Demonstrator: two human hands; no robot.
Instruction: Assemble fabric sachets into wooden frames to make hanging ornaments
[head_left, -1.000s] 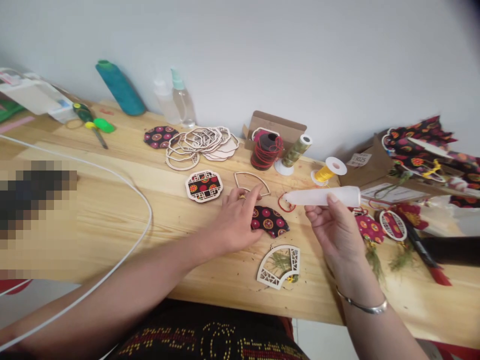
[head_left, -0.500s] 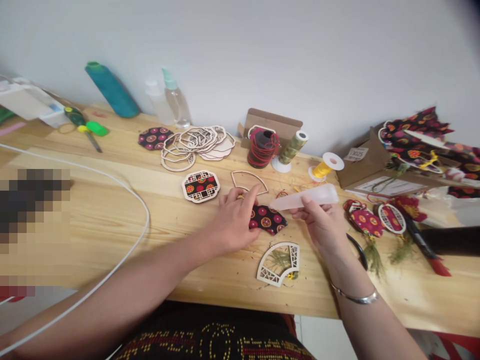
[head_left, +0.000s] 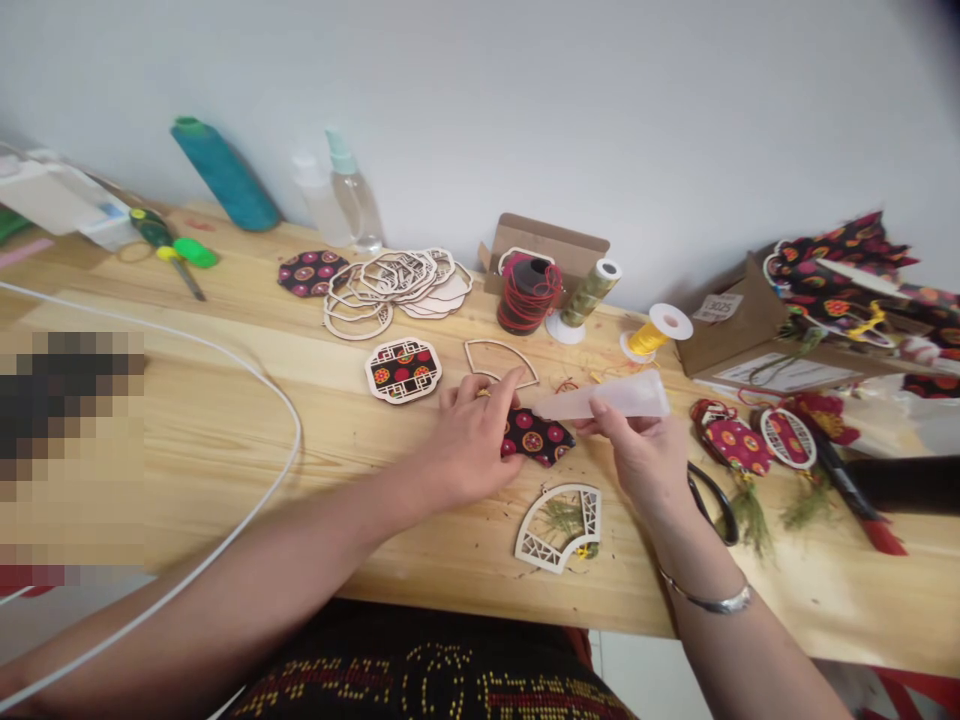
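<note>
My left hand [head_left: 476,440] is closed on a dark, fan-shaped fabric piece [head_left: 536,438] with red and pink round patterns, holding it on the table. In my right hand [head_left: 645,450] is a translucent white glue bottle [head_left: 615,396], lying nearly level with its narrow tip pointing left at the fabric's upper edge. Whether the tip touches the cloth I cannot tell. Just below lies a fan-shaped wooden frame [head_left: 529,552] with lattice ends, over a green tassel. Behind my left fingers rests a thin fan-shaped wooden outline [head_left: 491,347].
Thread spools stand at the back: red [head_left: 529,297], green [head_left: 592,293] and yellow [head_left: 649,340]. Wooden frames [head_left: 397,275] lie piled left of them. A cardboard box [head_left: 720,335] of fabric, finished pendants [head_left: 739,445] and black-handled scissors [head_left: 712,505] are at right. A white cable [head_left: 289,400] crosses the left.
My right hand has shifted slightly left with the glue bottle, bringing its tip farther over the fabric's top edge. My left hand stays in place on the fabric piece.
</note>
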